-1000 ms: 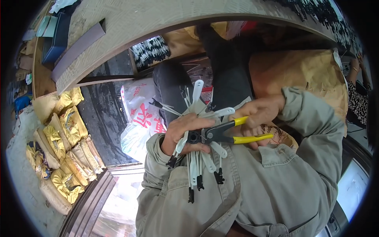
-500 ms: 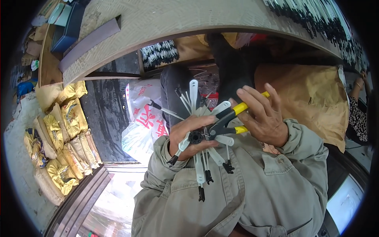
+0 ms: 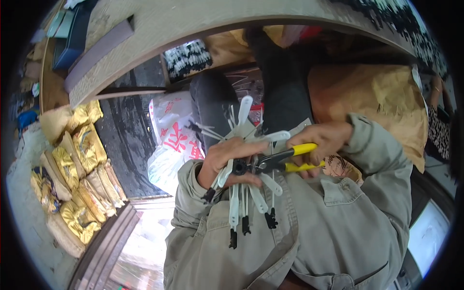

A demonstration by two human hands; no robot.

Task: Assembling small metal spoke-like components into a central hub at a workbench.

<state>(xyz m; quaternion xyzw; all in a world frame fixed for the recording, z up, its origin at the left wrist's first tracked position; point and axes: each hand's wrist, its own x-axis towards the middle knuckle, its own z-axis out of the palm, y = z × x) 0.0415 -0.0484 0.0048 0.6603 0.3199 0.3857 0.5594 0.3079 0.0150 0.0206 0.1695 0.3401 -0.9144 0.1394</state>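
Head view, clock read from the black hub (image 3: 239,167): the left hand (image 3: 222,162) is clamped around that hub, white strips (image 3: 234,208) fanning outward; the right hand (image 3: 321,140) is wrapped on yellow-handled pliers (image 3: 279,157), their nose at the hub's 3 o'clock side. A curved surface (image 3: 193,19) spans 12, bearing black-and-white rods (image 3: 406,24) between 1 and 2. A paper sack (image 3: 367,101) sits at 2, gold packs (image 3: 71,176) at 9, a plastic bag (image 3: 169,140) at 10.

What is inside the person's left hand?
In the left hand a black round part shows, and white strips stick out around it. Some strips' inner ends, covered by the hand, cannot be seen.
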